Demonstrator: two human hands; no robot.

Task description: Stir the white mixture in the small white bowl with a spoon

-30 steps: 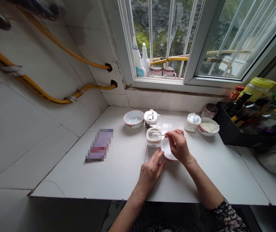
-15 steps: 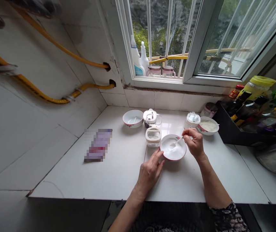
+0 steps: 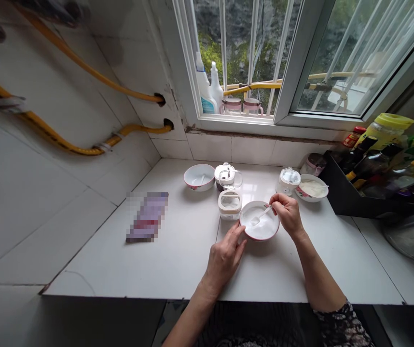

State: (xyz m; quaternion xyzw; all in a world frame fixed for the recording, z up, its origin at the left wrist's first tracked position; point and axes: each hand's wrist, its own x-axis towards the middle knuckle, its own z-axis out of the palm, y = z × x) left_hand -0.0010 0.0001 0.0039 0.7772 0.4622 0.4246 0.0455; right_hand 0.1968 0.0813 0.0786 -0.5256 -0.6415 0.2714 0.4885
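A small bowl (image 3: 260,237) with a red rim, holding a white substance, stands on the counter in front of me. My left hand (image 3: 227,253) grips its left edge, fingers against the rim. Between the fingertips of my right hand (image 3: 288,214) is the handle of a white spoon (image 3: 264,213), its head down in the white contents. Just left and behind the bowl sits a clear jar with a cream lid (image 3: 230,204). A similar white-lidded jar (image 3: 225,174) stands behind that one, with dark contents low in it.
Farther left is another bowl (image 3: 199,179) with a spoon. At the right are a lidded jar (image 3: 289,180), a bowl of pale contents (image 3: 312,188) and a black bin (image 3: 348,200) crowded with bottles. A blurred purple packet-like item (image 3: 147,218) lies at left.
My right hand and the spoon have shifted slightly left, moving the spoon's head farther left in the bowl. My left hand and the bowl have stayed in place.
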